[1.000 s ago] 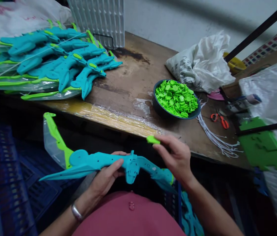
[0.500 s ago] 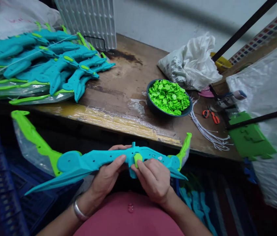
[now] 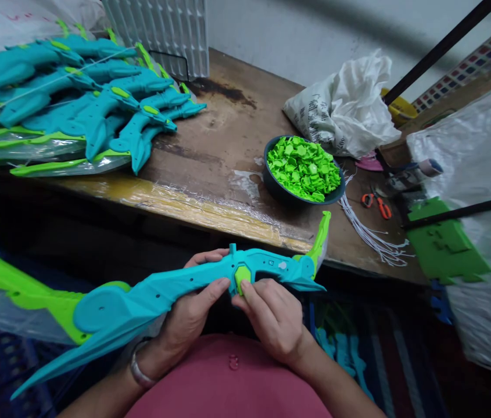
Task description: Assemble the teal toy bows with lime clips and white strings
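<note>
Since a moment ago the teal toy bow has tipped, its long end dropping toward the person's left side and lap while the short end has lifted toward the table edge; the green cap that was being carried in now sits on the bow's middle. Left hand is wrapped around the bow's grip from below, thumb lying along the near face and the other fingers curling over the far edge, so it is closed on the bow. Right hand is just beside it, thumb tip pressed on the small green cap and the remaining fingers folded under the bow, pinching narrowly there. Beyond the fingertips, past the taped table edge, stands a dark bowl heaped with more green caps. Further out from the right fingers lie a bundle of white strings and orange-handled scissors, with a white bag behind the bowl. Far out from the left fingers, a pile of finished teal bows lies on the table. A lime limb rises from the bow's short end, just outward of the right knuckles.
</note>
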